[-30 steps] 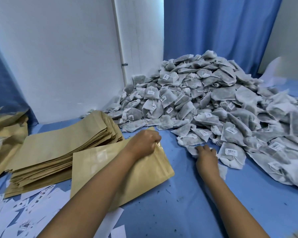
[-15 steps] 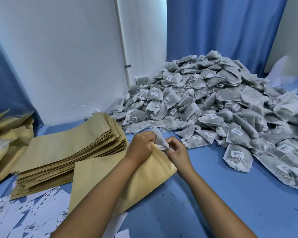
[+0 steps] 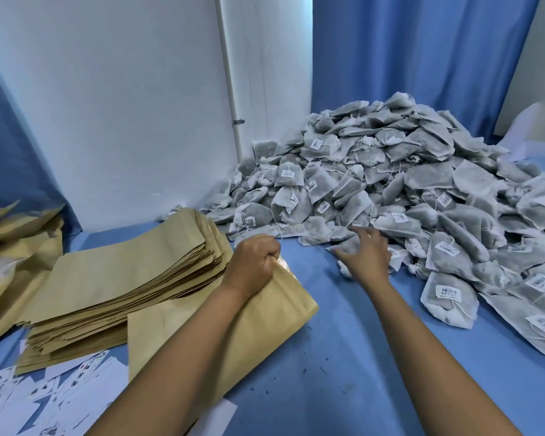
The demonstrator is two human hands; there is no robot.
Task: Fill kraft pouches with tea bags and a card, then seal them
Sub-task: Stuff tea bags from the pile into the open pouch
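Flat tan kraft paper pouch lying on the blue-covered desk, long axis running from lower left to upper right, open mouth pointing up-right toward the heap of grey mesh tea bags. Partly covered by the left forearm. Left hand fisted at the pouch mouth, grip curled tight around the gathered top edge, knuckles up, wrist bent down onto the paper. Right hand reaching out palm down at the near edge of the heap, grip spread wide and holding nothing, fingertips just over the closest bags; contact cannot be told. Right forearm stretched diagonally from the lower right.

Small white tags on many tea bags, printed with barcode-like marks; writing too small to read. Thick fanned stack of flat tan kraft pouches just left of the held pouch, long axes on the same diagonal. White printed cards scattered at the lower left, pictures on them blurred. More crumpled tan pouches at the far left edge. White wall and blue curtain behind.
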